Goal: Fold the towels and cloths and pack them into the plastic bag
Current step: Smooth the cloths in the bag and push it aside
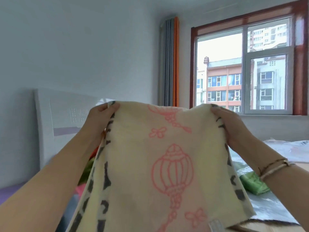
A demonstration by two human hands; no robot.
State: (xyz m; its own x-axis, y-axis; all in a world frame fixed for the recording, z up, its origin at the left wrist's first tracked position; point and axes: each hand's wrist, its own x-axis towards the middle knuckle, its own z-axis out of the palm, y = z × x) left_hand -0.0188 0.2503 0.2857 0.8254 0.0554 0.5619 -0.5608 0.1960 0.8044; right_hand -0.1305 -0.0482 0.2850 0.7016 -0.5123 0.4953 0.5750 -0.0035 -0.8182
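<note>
both hands, l [102, 114] & r [229, 124], pinch top corners of cream towel [150, 164], held up over bed [275, 208].

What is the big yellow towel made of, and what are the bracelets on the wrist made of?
The towel looks like soft cotton terry: its surface is fuzzy and matte, it droops in loose folds between the left hand and right hand, and the pink lantern pattern seems woven in. The bracelets look like metal, perhaps gold-toned: they are thin, stiff hoops with a shine.
</note>
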